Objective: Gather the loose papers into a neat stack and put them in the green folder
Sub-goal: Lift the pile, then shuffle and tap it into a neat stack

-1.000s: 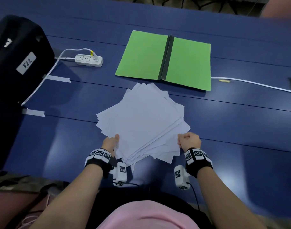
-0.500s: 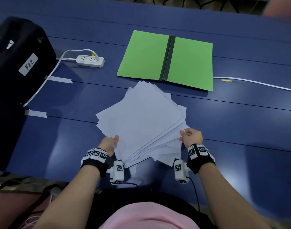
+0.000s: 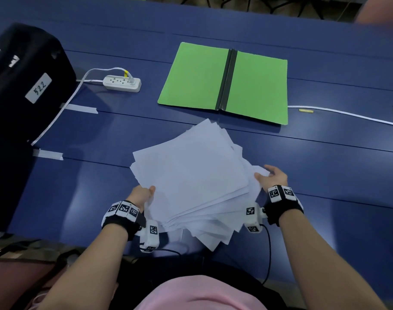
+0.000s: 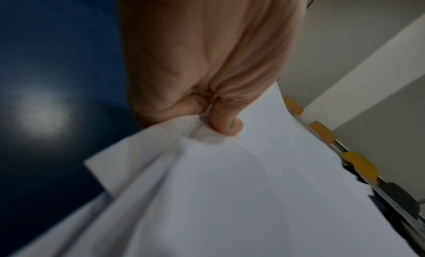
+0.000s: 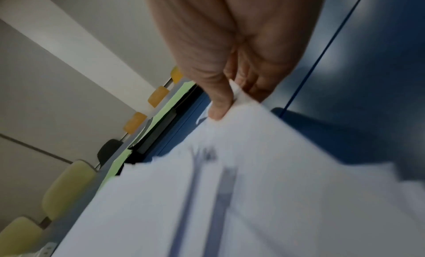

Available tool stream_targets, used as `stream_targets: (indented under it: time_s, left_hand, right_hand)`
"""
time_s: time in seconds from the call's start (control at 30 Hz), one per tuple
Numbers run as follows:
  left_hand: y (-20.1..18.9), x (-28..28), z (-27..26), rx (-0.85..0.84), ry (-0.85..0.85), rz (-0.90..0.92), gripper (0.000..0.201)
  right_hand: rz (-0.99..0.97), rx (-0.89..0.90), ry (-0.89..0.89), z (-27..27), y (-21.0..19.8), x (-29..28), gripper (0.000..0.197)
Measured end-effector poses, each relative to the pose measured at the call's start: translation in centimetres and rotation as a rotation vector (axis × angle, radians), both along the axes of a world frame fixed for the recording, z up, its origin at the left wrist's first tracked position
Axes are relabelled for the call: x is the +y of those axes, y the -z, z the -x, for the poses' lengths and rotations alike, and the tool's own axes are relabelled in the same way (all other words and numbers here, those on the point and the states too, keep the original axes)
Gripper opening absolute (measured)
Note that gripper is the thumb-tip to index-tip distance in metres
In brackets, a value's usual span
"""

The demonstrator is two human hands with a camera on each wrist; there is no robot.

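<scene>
Fingers of the left hand (image 3: 144, 193) and right hand (image 3: 273, 176) pinched the fanned papers (image 3: 191, 175) near the tabletop's (image 3: 325, 175) front edge, short of the green folder (image 3: 224, 82).

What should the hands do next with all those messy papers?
Probably tap the papers on edge on the table to square them. Both hands pinch the pile, its sheets fan out crookedly, and the open folder waits beyond.

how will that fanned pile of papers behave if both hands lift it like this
The papers will probably sag; they already bend where the left hand pinches them. Sheets look likely to slide apart, since their edges are fanned. The right hand holds only one corner, so lower sheets may drop.
</scene>
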State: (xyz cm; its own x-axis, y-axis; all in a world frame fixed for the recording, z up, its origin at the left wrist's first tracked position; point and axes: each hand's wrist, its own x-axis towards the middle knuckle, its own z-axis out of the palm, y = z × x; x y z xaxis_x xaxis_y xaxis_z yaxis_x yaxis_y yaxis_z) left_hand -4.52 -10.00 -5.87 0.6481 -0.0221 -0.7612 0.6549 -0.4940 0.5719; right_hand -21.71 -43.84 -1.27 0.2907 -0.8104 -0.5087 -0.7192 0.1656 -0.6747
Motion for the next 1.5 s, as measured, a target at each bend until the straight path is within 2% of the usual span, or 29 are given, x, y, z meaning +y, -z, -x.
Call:
stream_targets:
  time_s: [0.03, 0.1, 0.13, 0.2, 0.27, 0.3, 0.37, 0.5, 0.67, 0.73, 0.8, 0.9, 0.97, 1.07, 1.13, 1.2, 1.27, 1.33, 1.43, 1.5]
  left_hand:
    - [-0.2, 0.1, -0.3, -0.015, 0.002, -0.030, 0.006]
    - [-0.2, 0.3, -0.8, -0.031, 0.004, -0.112, 0.030]
    - [-0.5, 0.3, -1.0, -0.036, 0.019, -0.157, 0.040]
    - [-0.9, 0.3, -1.1, -0.049, 0.028, -0.193, 0.046]
    - [-1.1, 0.2, -0.9, -0.058, 0.022, -0.160, 0.042]
    - [-1.2, 0.3, -0.7, -0.050, 0.010, -0.126, 0.039]
    - [-1.4, 0.3, 0.0, -0.051, -0.027, -0.059, 0.035]
    - [-1.8, 1.0, -0.6, -0.111, -0.016, -0.077, 0.033]
    - [-2.6, 2.1, -1.6, -0.108, 0.106, -0.043, 0.029]
    - [-2.7, 1.6, -1.2, -0.092, 0.088, -0.012, 0.030]
    - [-2.7, 1.1, -0.8, -0.026, 0.041, 0.074, 0.030]
    - [-2.9, 0.5, -0.6, 0.087, 0.007, 0.187, 0.036]
    - [-3.1, -0.1, -0.7, 0.039, -0.038, 0.164, 0.034]
    - [-3.3, -1.0, -0.9, -0.055, -0.076, 0.116, 0.031]
    - [-3.7, -1.5, -0.9, -0.077, -0.028, 0.093, 0.036]
    - [-4.0, -1.7, -1.0, -0.082, 0.026, 0.107, 0.039]
    - [-4.4, -1.6, -0.8, -0.068, 0.032, 0.188, 0.039]
    - [-4.7, -1.1, -0.6, -0.040, 0.023, 0.291, 0.037]
    - [-4.9, -0.1, -0.6, -0.018, 0.005, 0.376, 0.038]
    - [-4.6, 0.3, -0.9, -0.023, -0.029, 0.365, 0.037]
  right_hand:
    - [0.055, -0.014, 0.059, 0.2, -0.2, -0.3, 0.041]
    - [0.086, -0.089, 0.196, 0.7, -0.3, -1.1, 0.036]
    - [0.049, -0.112, 0.241, 1.0, -0.2, -1.5, 0.040]
    - [-0.102, -0.120, 0.240, 1.4, -0.1, -1.6, 0.045]
    - [-0.241, -0.121, 0.134, 1.6, 0.5, -0.8, 0.041]
    - [-0.240, -0.085, 0.053, 1.6, 0.8, -0.2, 0.040]
    - [-0.122, 0.016, -0.026, 1.5, 1.3, 0.8, 0.036]
    - [0.001, 0.062, -0.026, 1.1, 0.7, 1.0, 0.024]
    - [-0.066, 0.097, -0.297, -0.6, -0.4, 0.3, 0.032]
    - [-0.113, 0.079, -0.401, -1.6, -0.7, 1.1, 0.026]
    - [-0.127, 0.095, -0.502, -2.6, -0.8, 2.2, 0.012]
    - [-0.166, 0.132, -0.557, -3.7, -0.7, 3.2, 0.023]
    - [-0.205, 0.084, -0.517, -3.9, -0.7, 3.4, 0.031]
    - [-0.128, 0.005, -0.398, -3.4, -0.8, 3.1, 0.039]
    - [-0.035, 0.005, -0.319, -2.7, -0.5, 3.0, 0.040]
    - [0.031, 0.044, -0.289, -1.9, -0.1, 2.8, 0.059]
    - [-0.002, 0.034, -0.274, -1.2, -0.3, 2.7, 0.086]
    - [-0.047, 0.016, -0.269, -0.8, -0.2, 2.3, 0.100]
    - [-0.180, -0.029, -0.292, -0.2, 0.3, 1.7, 0.112]
    - [-0.291, -0.054, -0.287, 0.3, 0.6, 1.6, 0.103]
